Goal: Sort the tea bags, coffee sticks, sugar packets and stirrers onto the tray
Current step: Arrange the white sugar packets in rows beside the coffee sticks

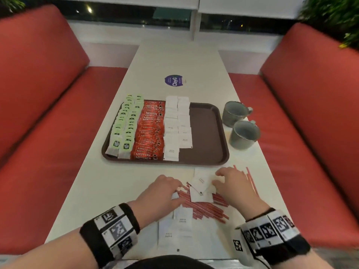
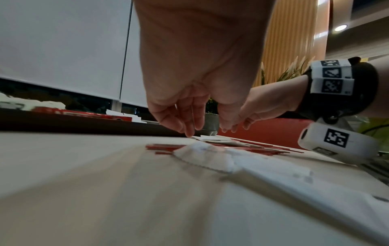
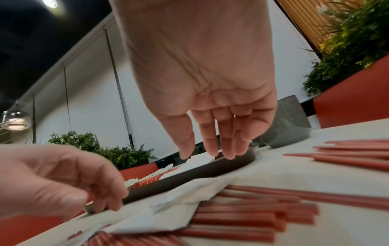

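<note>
The counter (image 1: 155,61) carries the tray (image 1: 206,133) just beyond both hands, its right section bare, presumably reserved for stirrers (image 1: 209,207). Left hand (image 1: 161,193) and right hand (image 1: 233,183), fingers relaxed and gripping nothing, flank loose sugar packets (image 1: 201,188) lying over those stirrers.

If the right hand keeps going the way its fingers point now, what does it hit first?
Probably the loose sugar packets lying on the stirrers: the right hand hovers over them, fingers angled down and forward. Past those comes the tray rim, though depth is unclear.
</note>
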Available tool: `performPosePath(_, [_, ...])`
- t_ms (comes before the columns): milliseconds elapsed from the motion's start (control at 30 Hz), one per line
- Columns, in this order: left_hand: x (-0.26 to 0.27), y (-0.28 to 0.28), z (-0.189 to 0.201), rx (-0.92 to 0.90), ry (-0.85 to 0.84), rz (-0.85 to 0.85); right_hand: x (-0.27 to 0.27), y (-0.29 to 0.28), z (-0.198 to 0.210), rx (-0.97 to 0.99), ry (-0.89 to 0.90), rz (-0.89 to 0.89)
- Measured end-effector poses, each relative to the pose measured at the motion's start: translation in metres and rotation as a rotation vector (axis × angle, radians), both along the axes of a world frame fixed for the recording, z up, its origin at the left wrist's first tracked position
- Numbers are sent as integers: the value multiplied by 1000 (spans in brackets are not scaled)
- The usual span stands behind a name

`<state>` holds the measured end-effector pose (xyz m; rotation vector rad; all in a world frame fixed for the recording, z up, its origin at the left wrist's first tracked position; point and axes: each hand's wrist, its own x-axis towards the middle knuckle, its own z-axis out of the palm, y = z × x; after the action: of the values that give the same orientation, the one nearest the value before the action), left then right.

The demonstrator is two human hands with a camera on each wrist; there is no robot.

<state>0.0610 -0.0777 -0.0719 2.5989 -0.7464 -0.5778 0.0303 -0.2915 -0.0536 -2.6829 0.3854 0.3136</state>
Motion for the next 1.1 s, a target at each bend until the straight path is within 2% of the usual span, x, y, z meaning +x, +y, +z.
performPosePath(133, [11,-32,-1,-29,39,94,14,11,-3,-96,117,46])
performPosePath(267, [15,-60,-3,33,15,89,16,20,-9,-180,151,64])
performPosePath(433, [19,-68,-6,-27,61,165,20,15,-8,-131,170,46])
performPosePath(600, [24,-62,1,-143,118,253,23,7,0,157,139,54])
performPosePath(700, [27,-54,10,-212,131,281,22,-6,9,361,91,-4])
performPosePath(800, [28,-41,20,-336,184,366,21,-18,15,673,94,-121])
performPosePath(933, [30,-16,28,-459,289,488,24,-26,15,1006,126,-178])
performPosePath(1000, [31,-6,30,-488,335,516,26,-26,16,1079,144,-179])
performPosePath(1100, [32,9,34,-542,351,541,32,-22,19,1045,102,-163])
